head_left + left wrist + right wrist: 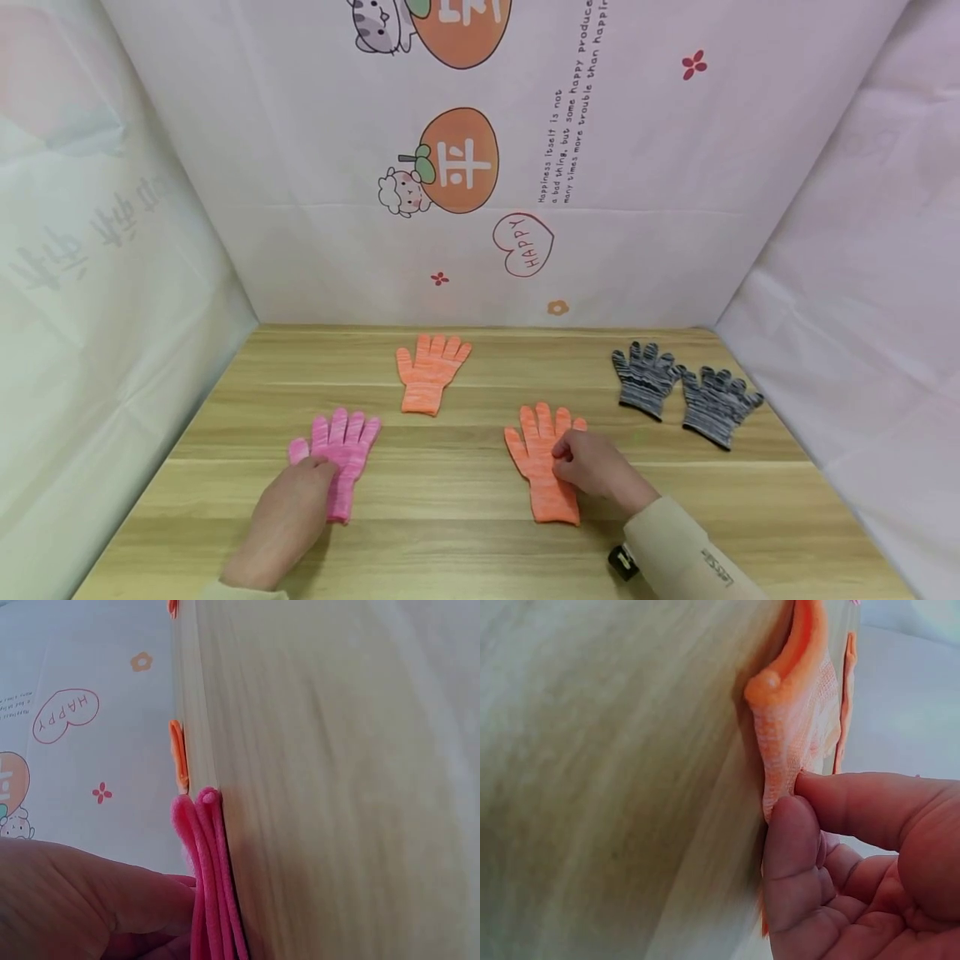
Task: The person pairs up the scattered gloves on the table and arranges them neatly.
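On the left, a pink knit glove [349,457] lies flat on the table, its fingers pointing away. My left hand [288,508] is over its thumb side, fingertips pinching the fabric near the palm; the left wrist view shows the pink glove [210,877] edge-on beside my fingers. My right hand [600,472] pinches the right side of an orange knit glove [542,467] between thumb and finger. In the right wrist view this orange glove [784,727] has its fabric slightly raised by the pinch.
A second orange glove [431,375] lies farther back, left of centre. Two grey-black gloves [647,381] lie side by side at the back right. White printed cloth walls [337,258] rise behind and beside the wooden table [450,550]. A small black object [622,562] is by the right sleeve.
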The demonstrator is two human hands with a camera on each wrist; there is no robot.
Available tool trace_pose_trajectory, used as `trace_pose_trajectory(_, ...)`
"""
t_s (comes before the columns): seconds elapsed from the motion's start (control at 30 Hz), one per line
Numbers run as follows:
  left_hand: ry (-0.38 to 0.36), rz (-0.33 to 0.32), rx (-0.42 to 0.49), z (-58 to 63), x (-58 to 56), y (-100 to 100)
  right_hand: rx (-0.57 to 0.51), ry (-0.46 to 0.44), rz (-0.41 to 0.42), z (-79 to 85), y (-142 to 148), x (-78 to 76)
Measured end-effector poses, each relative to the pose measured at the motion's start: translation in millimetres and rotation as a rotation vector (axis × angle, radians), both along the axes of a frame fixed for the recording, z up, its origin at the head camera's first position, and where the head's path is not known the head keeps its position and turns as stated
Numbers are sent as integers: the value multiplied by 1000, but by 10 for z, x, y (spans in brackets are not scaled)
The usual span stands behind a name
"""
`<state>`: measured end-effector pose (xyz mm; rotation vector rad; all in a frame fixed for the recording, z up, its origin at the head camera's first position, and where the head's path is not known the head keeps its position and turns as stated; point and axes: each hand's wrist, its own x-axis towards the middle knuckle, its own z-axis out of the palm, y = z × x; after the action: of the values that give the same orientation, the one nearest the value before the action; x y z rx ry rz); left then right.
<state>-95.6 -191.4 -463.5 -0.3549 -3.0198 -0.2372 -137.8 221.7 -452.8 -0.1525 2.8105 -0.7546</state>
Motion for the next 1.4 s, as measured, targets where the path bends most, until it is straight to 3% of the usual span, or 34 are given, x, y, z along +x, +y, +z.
trace_pose_trajectory(0.37,27,-5,41,38,-30,-12,2,-35,-9,-10,-12,-23)
trace_pose_trajectory(0.7,71,-51,61,173,-180,45,-17,-42,-13,-19,-2,-26)
trace_pose_trajectory(1.1,60,-46,131,331,-554,282,-15,-45,-20,-50,7,-34)
trace_pose_trajectory(1.4,-152,78,276,320,-933,488,-8,-36,-16,-48,0,-27)
